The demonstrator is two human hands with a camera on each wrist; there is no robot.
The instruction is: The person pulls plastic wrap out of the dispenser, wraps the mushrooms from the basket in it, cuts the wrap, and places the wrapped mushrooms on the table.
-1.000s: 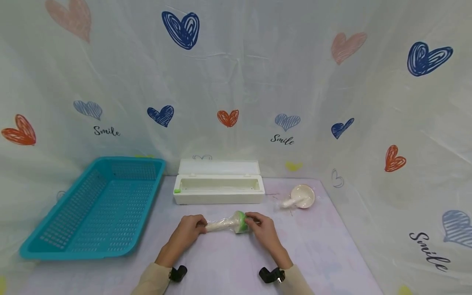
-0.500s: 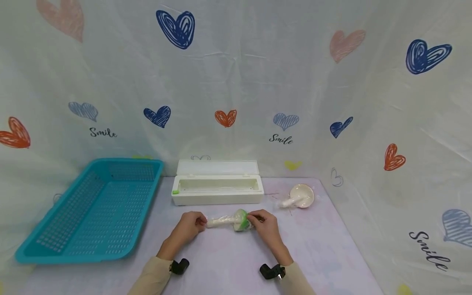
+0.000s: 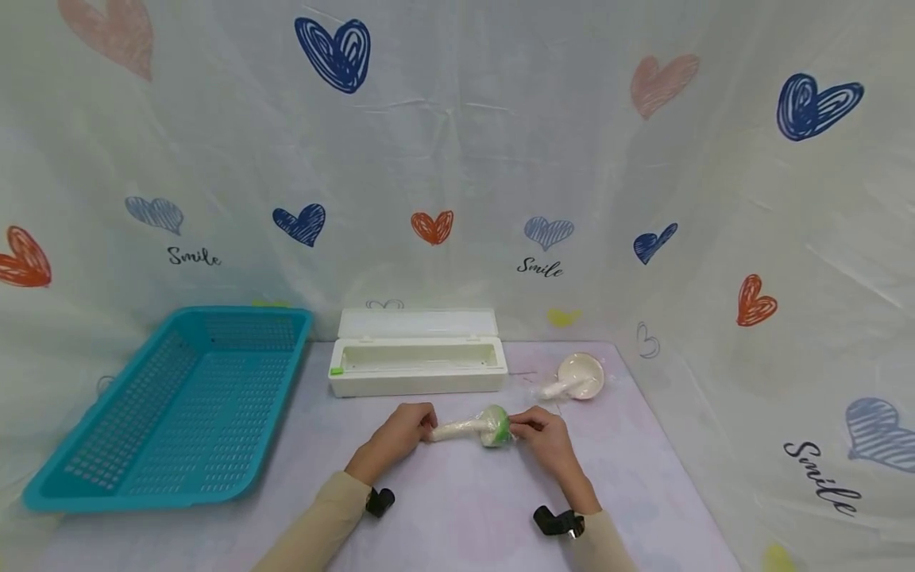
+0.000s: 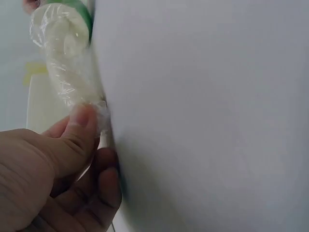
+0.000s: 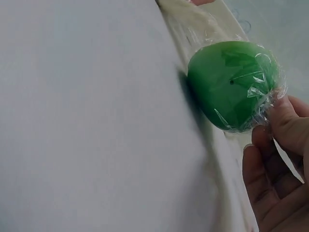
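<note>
The wrapped green-bowled spoon lies crosswise on the worktop, left hand pinching its handle end, right hand pinching the film at its bowl end.

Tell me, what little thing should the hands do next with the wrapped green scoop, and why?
Probably lift it and carry it toward the blue basket. The film already looks snug around the green scoop: the left hand pinches the handle end and the right hand pinches the film at the bowl. Another wrapped scoop lies nearby.
</note>
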